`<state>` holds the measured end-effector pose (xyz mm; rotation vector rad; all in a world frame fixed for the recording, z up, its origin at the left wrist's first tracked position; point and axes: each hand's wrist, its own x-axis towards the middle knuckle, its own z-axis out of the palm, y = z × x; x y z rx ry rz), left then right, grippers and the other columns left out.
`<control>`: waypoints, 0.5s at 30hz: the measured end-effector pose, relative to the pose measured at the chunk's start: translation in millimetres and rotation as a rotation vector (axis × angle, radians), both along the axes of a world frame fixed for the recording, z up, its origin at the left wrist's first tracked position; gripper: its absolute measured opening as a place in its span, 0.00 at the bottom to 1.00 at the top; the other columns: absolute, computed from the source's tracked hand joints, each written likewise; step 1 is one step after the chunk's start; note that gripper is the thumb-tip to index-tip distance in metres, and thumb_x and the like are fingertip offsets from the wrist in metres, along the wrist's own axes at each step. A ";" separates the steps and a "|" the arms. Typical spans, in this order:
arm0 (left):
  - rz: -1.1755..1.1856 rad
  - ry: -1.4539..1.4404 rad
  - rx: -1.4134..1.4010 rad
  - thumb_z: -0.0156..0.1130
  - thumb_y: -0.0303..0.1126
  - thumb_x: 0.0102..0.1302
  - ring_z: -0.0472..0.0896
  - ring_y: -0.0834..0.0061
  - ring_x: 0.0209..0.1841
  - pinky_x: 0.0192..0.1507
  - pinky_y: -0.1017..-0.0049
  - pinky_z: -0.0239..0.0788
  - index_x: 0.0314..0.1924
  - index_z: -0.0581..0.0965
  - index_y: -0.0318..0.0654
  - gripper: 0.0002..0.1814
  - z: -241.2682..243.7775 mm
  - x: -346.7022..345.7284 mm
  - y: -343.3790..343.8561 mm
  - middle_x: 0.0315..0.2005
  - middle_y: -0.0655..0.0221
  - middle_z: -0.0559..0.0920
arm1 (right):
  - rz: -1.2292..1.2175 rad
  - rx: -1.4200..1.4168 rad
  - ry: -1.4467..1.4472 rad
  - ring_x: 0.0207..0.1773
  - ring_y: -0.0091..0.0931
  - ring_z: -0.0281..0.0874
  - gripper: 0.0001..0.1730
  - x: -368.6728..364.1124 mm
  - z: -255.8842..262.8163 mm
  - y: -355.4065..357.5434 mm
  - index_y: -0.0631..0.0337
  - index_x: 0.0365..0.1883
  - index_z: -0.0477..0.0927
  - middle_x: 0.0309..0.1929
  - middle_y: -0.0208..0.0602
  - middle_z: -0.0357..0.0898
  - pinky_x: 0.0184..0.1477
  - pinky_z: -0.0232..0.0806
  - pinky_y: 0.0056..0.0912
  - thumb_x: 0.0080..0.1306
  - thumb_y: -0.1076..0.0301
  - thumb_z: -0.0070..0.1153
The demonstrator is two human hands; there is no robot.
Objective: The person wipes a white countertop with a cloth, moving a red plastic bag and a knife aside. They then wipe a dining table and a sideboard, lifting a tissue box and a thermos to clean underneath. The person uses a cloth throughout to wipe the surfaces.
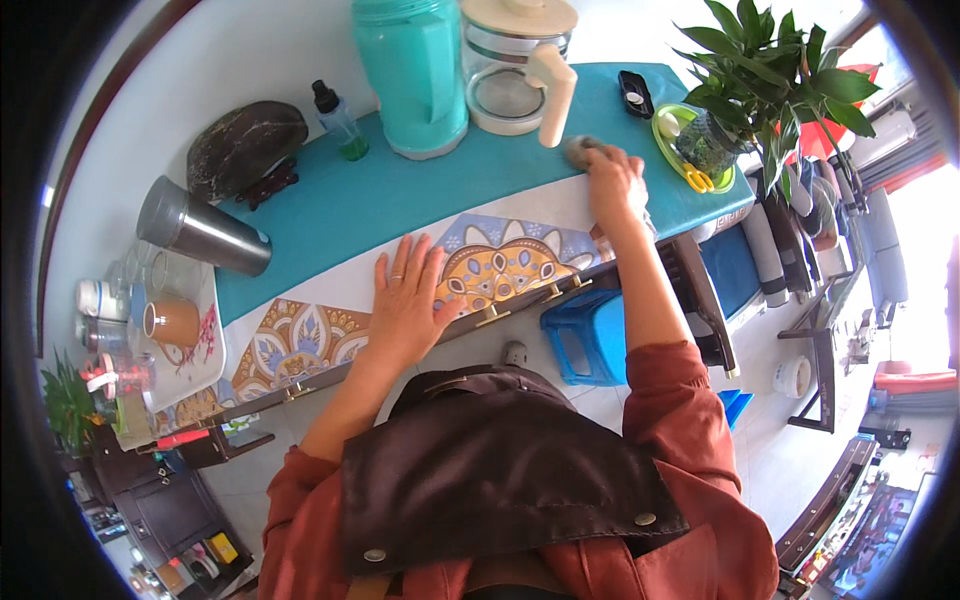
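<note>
My left hand point(405, 311) lies flat with its fingers spread, a ring on one of them. Under it is the white, patterned front strip point(337, 289) of the teal tabletop cover point(322, 225). On the right, my right hand point(619, 184) is closed over a crumpled grey cloth point(583, 152), pressed against the cover. Most of that cloth is hidden by my fingers. Just behind it rises the beige handle of a glass pitcher point(506, 94), next to a turquoise jug point(412, 82).
At left stand a steel tumbler point(217, 232), a dark polished stone point(244, 146), a spray bottle point(341, 124) and a tray point(206, 367) with cups. A green dish point(724, 180) holds a potted plant point(765, 97) and yellow-handled scissors point(697, 178). Below is a blue plastic stool point(592, 334).
</note>
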<state>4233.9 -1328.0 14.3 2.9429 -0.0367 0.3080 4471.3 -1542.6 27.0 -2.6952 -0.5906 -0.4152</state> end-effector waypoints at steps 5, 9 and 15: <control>-0.018 0.013 -0.041 0.54 0.49 0.64 0.52 0.54 0.70 0.67 0.50 0.39 0.63 0.62 0.33 0.35 -0.4 0.3 -0.2 0.66 0.55 0.59 | 0.099 -0.115 -0.064 0.54 0.39 0.66 0.18 -47.9 -15.3 55.4 0.43 0.46 0.80 0.52 0.33 0.71 0.53 0.68 0.43 0.58 0.71 0.51; -0.009 -0.013 -0.058 0.56 0.48 0.62 0.53 0.54 0.70 0.67 0.50 0.39 0.63 0.62 0.33 0.35 0.7 -3.8 2.8 0.65 0.54 0.60 | 0.272 -0.044 0.006 0.56 0.36 0.67 0.15 -45.8 -1.6 55.0 0.44 0.44 0.81 0.51 0.33 0.74 0.50 0.70 0.40 0.59 0.70 0.52; -0.016 -0.044 -0.075 0.58 0.49 0.62 0.54 0.54 0.69 0.66 0.49 0.41 0.62 0.63 0.33 0.36 0.5 -1.7 1.2 0.64 0.53 0.62 | -0.127 -0.332 0.047 0.56 0.41 0.63 0.18 -33.7 -5.9 47.8 0.55 0.49 0.75 0.52 0.44 0.68 0.49 0.72 0.40 0.58 0.72 0.50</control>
